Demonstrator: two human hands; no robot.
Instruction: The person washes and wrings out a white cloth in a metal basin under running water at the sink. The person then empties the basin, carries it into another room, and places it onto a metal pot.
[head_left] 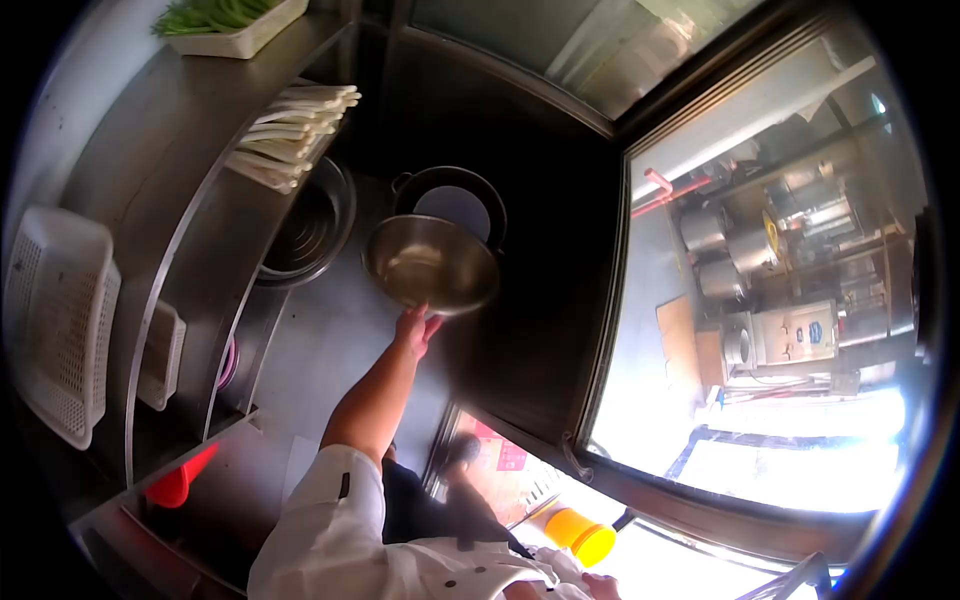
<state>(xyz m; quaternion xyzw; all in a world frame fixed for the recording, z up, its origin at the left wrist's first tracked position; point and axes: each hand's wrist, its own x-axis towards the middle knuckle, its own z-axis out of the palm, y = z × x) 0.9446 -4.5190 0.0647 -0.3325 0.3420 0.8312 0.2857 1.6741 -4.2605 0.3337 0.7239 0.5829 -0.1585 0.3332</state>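
My left hand [415, 328] reaches forward and grips the near rim of a wide metal bowl [428, 262]. The bowl is tilted, its shiny inside showing with nothing in it. Just behind it is a dark round pot [494, 195] with a pale round surface inside, partly covered by the bowl. To the left of the bowl sits a large round metal basin [343, 215]. Low at the bottom edge, part of my right hand [602, 587] shows near the white jacket; its fingers are too cut off to read.
Metal shelves [150, 200] on the left bear white stalks [290, 140], a tray of greens [215, 20] and white baskets [62, 320]. A red object [180, 480] is beneath them. A framed window [610, 300] stands right. A yellow bucket [583, 537] is at lower right.
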